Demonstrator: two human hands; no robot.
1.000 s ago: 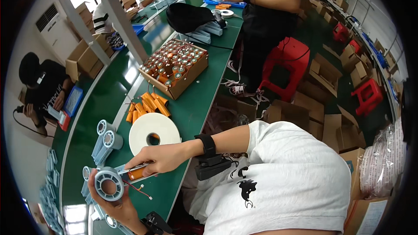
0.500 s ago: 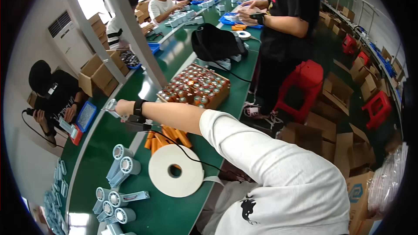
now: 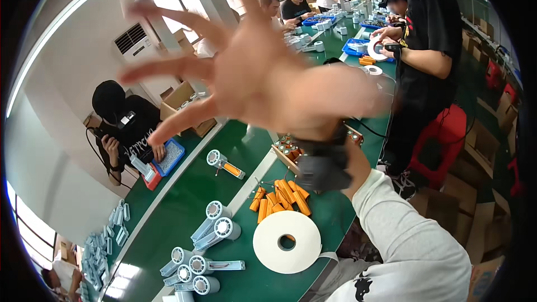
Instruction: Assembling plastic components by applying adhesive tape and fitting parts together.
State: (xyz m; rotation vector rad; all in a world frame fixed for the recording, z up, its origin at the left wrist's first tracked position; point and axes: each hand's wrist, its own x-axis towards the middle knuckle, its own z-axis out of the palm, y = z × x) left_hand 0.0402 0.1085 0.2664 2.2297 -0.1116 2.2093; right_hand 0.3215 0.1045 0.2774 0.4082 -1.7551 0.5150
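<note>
My right hand (image 3: 263, 72) is raised close to the camera, fingers spread wide and blurred by motion, with nothing in it. A black band with a box-shaped device (image 3: 323, 165) sits on its wrist. Below the hand, a light-blue handheld fan body (image 3: 225, 164) with an orange cell in its handle lies alone on the green table. Orange cylindrical cells with wires (image 3: 282, 196) are piled below the wrist, beside a large white roll of tape (image 3: 268, 240). Several more light-blue fan bodies (image 3: 197, 264) lie nearer, to the left. My left hand is out of view.
A box of copper-coloured round parts (image 3: 288, 156) is partly hidden behind my wrist. Across the table a person in black sits by a blue tray (image 3: 170, 156). Another person stands at right near a red stool (image 3: 442, 140). Light-blue casings (image 3: 100, 251) are heaped at far left.
My right hand has let go of the light-blue fan body on the table and come up toward the camera, its fingers opening. The view has swung left, so the table appears farther right.
</note>
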